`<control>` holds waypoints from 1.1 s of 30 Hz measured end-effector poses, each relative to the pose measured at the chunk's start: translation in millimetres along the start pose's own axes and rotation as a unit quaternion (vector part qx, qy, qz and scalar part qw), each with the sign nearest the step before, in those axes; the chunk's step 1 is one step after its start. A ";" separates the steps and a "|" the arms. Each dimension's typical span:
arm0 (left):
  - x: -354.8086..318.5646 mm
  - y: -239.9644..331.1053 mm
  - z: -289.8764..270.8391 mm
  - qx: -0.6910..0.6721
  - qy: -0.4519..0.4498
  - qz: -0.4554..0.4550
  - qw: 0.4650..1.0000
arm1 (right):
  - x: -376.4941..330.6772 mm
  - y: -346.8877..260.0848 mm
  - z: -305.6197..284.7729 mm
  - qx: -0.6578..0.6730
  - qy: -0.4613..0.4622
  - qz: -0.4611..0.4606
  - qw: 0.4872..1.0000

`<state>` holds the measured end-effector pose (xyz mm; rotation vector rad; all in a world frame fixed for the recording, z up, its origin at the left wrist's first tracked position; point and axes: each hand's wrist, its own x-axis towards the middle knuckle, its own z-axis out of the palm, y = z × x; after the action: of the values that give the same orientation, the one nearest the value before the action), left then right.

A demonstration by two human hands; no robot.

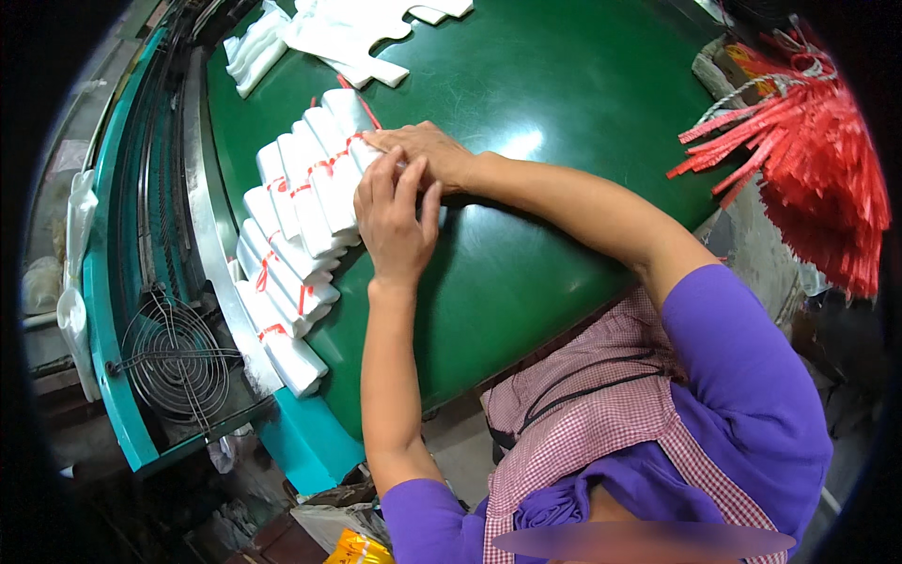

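A stepped row of white plastic bag bundles (305,188), each folded into a roll and tied with red strips, lies along the left side of the green table. At the row's right end, my right hand (427,155) reaches across from the right. Its fingers are closed over the end bundle (373,158), with the thumb hidden. Just nearer, my left hand (396,221) rests against the same bundle, its fingers spread and slightly bent. The left fingertips overlap the right hand and cover part of it. One loose red strip (360,101) sticks up beyond the right fingers.
Loose white plastic bags (343,38) lie at the table's far side. A thick bunch of red strips (817,179) hangs at the right. Left of the green tabletop (526,282) runs a teal machine frame (117,376) with a round wire fan guard (178,362).
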<state>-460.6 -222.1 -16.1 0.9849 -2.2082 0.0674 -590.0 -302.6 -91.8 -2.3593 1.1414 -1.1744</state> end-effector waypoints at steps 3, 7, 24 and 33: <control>-2.6 -25.0 17.7 0.101 -0.037 0.005 0.994 | 4.4 19.4 -26.3 0.011 -0.073 -0.043 0.996; -13.2 -32.1 25.8 0.121 -0.062 -0.038 0.990 | 29.4 91.3 -51.0 -0.292 0.013 -0.001 0.956; -8.6 -38.6 30.7 0.097 -0.041 -0.065 0.992 | 11.5 79.5 -104.3 -0.406 -0.046 0.010 0.913; -63.7 59.7 -26.5 -0.034 -0.224 0.053 0.973 | -103.1 -78.6 -189.0 -0.090 -0.325 0.038 0.941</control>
<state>-455.8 -131.1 -22.5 0.9082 -2.6526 -0.2004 -730.1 -154.9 13.4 -2.5051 1.1049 -0.2118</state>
